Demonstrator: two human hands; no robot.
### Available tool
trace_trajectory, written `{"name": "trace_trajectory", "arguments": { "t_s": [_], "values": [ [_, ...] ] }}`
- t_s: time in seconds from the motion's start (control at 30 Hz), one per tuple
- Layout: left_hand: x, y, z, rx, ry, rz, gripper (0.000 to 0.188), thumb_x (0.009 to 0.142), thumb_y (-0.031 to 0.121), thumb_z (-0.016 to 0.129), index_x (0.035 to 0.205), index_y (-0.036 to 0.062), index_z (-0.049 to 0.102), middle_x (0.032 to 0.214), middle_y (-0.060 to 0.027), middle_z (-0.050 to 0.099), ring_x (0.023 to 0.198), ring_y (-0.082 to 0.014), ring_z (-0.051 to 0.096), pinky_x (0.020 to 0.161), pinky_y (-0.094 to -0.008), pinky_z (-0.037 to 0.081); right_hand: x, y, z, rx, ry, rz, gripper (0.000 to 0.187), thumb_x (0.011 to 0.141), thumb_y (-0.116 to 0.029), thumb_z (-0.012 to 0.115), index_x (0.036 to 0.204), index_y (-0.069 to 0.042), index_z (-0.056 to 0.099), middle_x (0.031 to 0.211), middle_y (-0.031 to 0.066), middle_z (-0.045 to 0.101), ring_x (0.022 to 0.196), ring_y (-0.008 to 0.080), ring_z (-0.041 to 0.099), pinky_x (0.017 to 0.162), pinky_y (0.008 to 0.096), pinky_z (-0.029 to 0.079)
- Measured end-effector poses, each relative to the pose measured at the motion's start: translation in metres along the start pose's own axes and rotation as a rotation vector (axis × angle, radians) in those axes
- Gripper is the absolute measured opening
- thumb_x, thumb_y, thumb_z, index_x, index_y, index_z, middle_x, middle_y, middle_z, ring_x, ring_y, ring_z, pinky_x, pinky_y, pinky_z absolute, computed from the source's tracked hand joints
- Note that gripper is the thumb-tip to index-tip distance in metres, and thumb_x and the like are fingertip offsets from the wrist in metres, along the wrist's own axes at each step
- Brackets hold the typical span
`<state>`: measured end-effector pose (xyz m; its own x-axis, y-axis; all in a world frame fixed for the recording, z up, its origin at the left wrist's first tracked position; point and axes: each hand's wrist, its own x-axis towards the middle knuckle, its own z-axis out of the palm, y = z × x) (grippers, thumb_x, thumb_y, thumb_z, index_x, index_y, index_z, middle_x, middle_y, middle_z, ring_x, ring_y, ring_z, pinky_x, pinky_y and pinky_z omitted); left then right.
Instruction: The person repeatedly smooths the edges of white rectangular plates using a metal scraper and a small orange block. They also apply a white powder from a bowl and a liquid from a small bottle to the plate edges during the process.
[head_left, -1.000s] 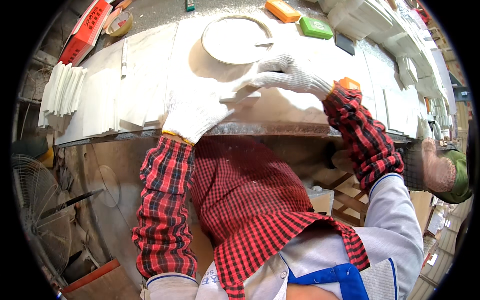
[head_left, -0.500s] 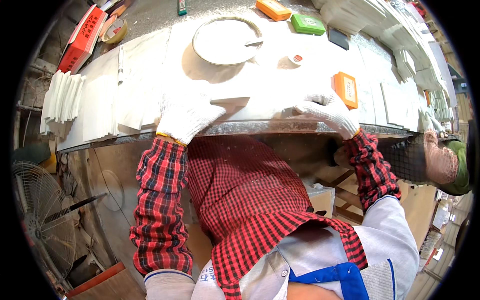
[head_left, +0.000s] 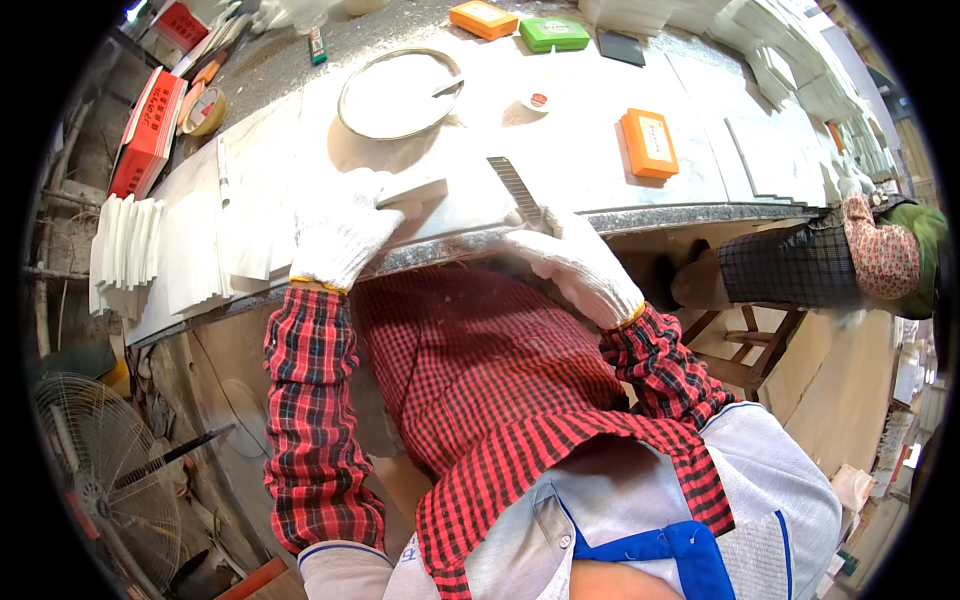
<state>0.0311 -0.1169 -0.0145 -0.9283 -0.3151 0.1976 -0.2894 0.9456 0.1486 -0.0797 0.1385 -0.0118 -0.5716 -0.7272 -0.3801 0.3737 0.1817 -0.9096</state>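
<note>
My left hand [head_left: 345, 228], in a white knit glove, grips a small flat white slab [head_left: 418, 193] at the table's front edge. Its greyish edge points to the right. Near the middle of that edge is my right hand [head_left: 585, 265], gloved the same way. A narrow grey strip with dark crossbars [head_left: 513, 185] slants away from its thumb; the strip's near end is hidden at the glove, which appears closed on it. Farther back sits a round pan [head_left: 400, 134] of white material with a small spatula [head_left: 448, 87] in it.
An orange box [head_left: 650, 145], a round container with a red label [head_left: 537, 102] and a green box [head_left: 555, 35] are on the table [head_left: 640, 215]. White slabs stand in a row [head_left: 125, 245] at left. A co-worker [head_left: 880, 255] is at right; a fan [head_left: 105, 480] stands lower left.
My right hand has moved left, away from the orange box, and the barred strip now shows at it. The slab in my left hand has tilted up at its right end. The view has shifted.
</note>
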Motion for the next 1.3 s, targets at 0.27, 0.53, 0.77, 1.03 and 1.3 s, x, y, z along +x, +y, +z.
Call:
{"name": "trace_trajectory", "arguments": {
  "t_s": [0.27, 0.53, 0.77, 1.03, 1.3],
  "values": [
    [0.006, 0.025, 0.013, 0.101, 0.067, 0.025, 0.034, 0.086, 0.032, 0.071, 0.115, 0.014, 0.069, 0.093, -0.01, 0.065, 0.082, -0.0289, 0.067, 0.073, -0.0401, 0.055, -0.001, 0.009, -0.01, 0.407, -0.143, -0.025, 0.039, 0.104, -0.021, 0.054, 0.134, 0.004, 0.054, 0.093, -0.0006, 0.056, 0.079, 0.0083, 0.048, 0.07, 0.0241, 0.043],
    [-0.02, 0.035, 0.028, -0.061, 0.244, 0.077, 0.058, 0.081, 0.038, 0.08, 0.126, 0.0049, 0.065, 0.126, -0.014, 0.064, 0.118, -0.0331, 0.061, 0.099, -0.0457, 0.048, -0.004, 0.004, -0.007, 0.349, -0.045, 0.046, 0.038, 0.106, -0.025, 0.053, 0.135, -0.003, 0.054, 0.098, 0.0013, 0.06, 0.08, 0.0099, 0.054, 0.071, 0.0237, 0.043],
    [-0.017, 0.032, 0.016, -0.186, 0.145, 0.045, 0.058, 0.078, 0.033, 0.083, 0.124, 0.0026, 0.067, 0.128, -0.0153, 0.064, 0.118, -0.0343, 0.061, 0.101, -0.0425, 0.049, 0.0, 0.01, -0.005, 0.426, -0.156, 0.04, 0.041, 0.106, -0.024, 0.053, 0.139, -0.001, 0.05, 0.091, 0.0036, 0.058, 0.074, 0.0116, 0.051, 0.065, 0.0258, 0.042],
    [-0.027, 0.041, -0.021, -0.372, 0.109, -0.001, 0.055, 0.081, 0.027, 0.08, 0.125, -0.0014, 0.066, 0.133, -0.0224, 0.062, 0.124, -0.035, 0.06, 0.105, -0.0411, 0.048, 0.002, -0.009, 0.021, 0.359, -0.258, 0.082, 0.057, 0.1, -0.01, 0.056, 0.153, -0.004, 0.037, 0.099, 0.0027, 0.062, 0.075, 0.006, 0.056, 0.068, 0.0217, 0.046],
    [-0.081, 0.107, -0.019, -1.627, -0.257, -0.652, 0.041, 0.104, 0.019, 0.061, 0.136, -0.0064, 0.058, 0.108, -0.0061, 0.067, 0.089, -0.0098, 0.062, 0.08, -0.026, 0.052, -0.016, 0.001, 0.049, 0.027, -0.261, -0.117, 0.073, 0.101, -0.004, 0.053, 0.164, -0.01, 0.017, 0.11, 0.0042, 0.064, 0.074, 0.0105, 0.061, 0.073, 0.0271, 0.054]
  ]
}}
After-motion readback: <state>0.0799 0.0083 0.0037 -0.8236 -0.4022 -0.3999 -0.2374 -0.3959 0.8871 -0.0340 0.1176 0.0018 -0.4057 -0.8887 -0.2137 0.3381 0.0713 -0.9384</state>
